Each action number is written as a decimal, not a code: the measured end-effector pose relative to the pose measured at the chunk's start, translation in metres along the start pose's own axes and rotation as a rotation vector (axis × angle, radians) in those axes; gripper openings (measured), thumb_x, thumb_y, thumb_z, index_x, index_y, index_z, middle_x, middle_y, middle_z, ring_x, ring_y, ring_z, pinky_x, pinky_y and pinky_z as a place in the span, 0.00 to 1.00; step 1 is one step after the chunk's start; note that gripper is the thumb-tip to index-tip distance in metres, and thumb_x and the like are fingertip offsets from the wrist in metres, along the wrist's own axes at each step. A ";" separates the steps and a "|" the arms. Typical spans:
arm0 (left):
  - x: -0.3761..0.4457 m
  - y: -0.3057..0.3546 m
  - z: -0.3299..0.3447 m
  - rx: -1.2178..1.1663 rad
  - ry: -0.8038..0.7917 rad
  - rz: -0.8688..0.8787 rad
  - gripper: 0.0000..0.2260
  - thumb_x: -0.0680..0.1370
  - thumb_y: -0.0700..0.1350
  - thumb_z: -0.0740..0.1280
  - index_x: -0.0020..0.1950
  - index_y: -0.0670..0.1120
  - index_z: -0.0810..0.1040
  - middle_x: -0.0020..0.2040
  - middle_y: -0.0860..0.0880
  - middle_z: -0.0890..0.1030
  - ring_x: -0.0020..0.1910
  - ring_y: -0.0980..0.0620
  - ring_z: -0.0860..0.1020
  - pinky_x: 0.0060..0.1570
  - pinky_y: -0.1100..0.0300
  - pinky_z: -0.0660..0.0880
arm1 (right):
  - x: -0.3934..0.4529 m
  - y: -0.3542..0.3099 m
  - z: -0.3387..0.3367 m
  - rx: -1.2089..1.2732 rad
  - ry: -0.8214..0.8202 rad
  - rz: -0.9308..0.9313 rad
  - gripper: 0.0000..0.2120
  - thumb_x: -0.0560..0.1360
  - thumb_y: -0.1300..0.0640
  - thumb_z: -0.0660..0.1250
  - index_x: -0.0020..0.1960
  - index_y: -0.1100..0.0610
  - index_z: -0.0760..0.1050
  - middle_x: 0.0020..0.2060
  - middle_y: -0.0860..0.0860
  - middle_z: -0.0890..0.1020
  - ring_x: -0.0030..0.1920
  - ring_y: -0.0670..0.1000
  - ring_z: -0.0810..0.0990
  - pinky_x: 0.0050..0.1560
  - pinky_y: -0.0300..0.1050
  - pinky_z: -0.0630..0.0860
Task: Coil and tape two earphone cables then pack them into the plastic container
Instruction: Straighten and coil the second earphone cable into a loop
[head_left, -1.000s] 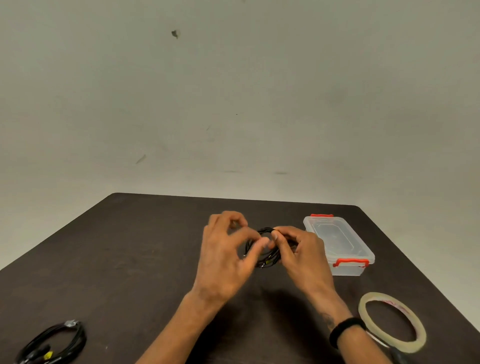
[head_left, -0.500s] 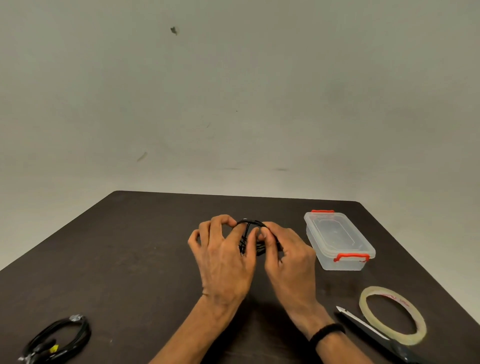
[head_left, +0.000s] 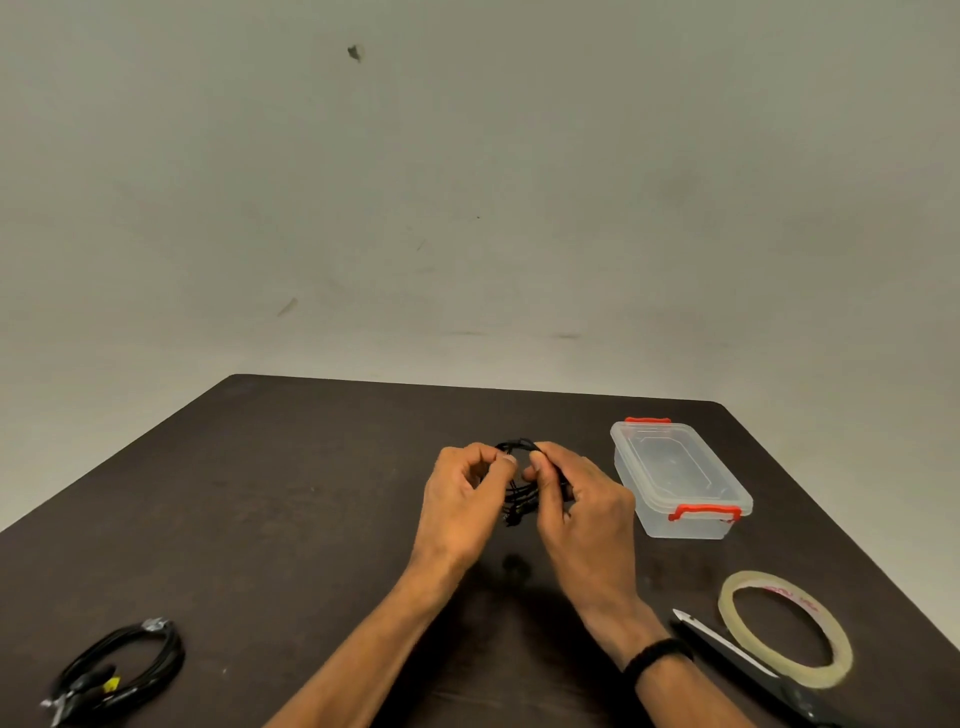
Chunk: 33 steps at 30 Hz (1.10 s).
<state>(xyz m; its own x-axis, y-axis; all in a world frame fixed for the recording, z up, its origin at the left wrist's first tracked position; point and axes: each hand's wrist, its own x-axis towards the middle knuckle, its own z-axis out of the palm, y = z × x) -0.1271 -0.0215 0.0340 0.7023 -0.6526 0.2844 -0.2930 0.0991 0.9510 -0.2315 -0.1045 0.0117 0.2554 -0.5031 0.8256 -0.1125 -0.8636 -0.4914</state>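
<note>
Spare coil (head_left: 117, 667): a black cable bundle lies at the near left corner of my dark table (head_left: 291, 499), well apart from my hands; a silvery bit at its top may be tape, though I cannot tell.
Left hand (head_left: 460, 506): raised above the table centre, fingers curled, thumb and forefinger pinching the top of the earphone coil (head_left: 519, 488).
Earphone coil: black loops held upright between both hands, off the table; its lower strands hang loose (they look untaped).
Right hand (head_left: 582, 499): just beside my left, fingers curled round the coil's right side, a dark band on the wrist.
Risk: if either pinch slackens, I judge the springy loops could unwind or tangle.
Plastic container (head_left: 680, 478): clear, red clips, lid on, just right of my right hand; it needs opening before packing.
Scissors (head_left: 737, 654) and tape roll (head_left: 787, 629): near right corner, so reaching them means holding the coil one-handed.
</note>
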 end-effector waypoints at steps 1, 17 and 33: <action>0.001 0.002 -0.002 -0.015 -0.047 -0.024 0.12 0.81 0.47 0.70 0.37 0.50 0.81 0.39 0.57 0.79 0.37 0.63 0.77 0.40 0.70 0.72 | 0.000 0.002 0.000 0.001 -0.003 0.014 0.08 0.81 0.63 0.71 0.58 0.58 0.85 0.44 0.49 0.87 0.43 0.47 0.85 0.44 0.48 0.84; 0.022 0.005 -0.047 0.083 -0.293 -0.254 0.28 0.71 0.67 0.75 0.28 0.53 0.62 0.33 0.48 0.60 0.33 0.53 0.61 0.44 0.55 0.66 | 0.004 0.018 -0.001 -0.148 -0.096 -0.086 0.07 0.79 0.63 0.73 0.57 0.58 0.85 0.39 0.50 0.85 0.36 0.51 0.83 0.37 0.53 0.84; 0.034 -0.025 -0.042 -0.130 0.030 -0.025 0.09 0.78 0.52 0.74 0.45 0.47 0.84 0.35 0.50 0.78 0.33 0.56 0.74 0.37 0.59 0.76 | 0.022 0.008 -0.012 0.796 -0.337 0.679 0.07 0.81 0.62 0.70 0.52 0.63 0.86 0.37 0.57 0.86 0.35 0.49 0.82 0.32 0.38 0.77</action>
<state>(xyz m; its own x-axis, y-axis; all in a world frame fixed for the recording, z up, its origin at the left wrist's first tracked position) -0.0689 -0.0147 0.0245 0.7279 -0.6336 0.2622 -0.1901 0.1808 0.9650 -0.2383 -0.1233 0.0292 0.6376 -0.7262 0.2571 0.2917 -0.0812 -0.9530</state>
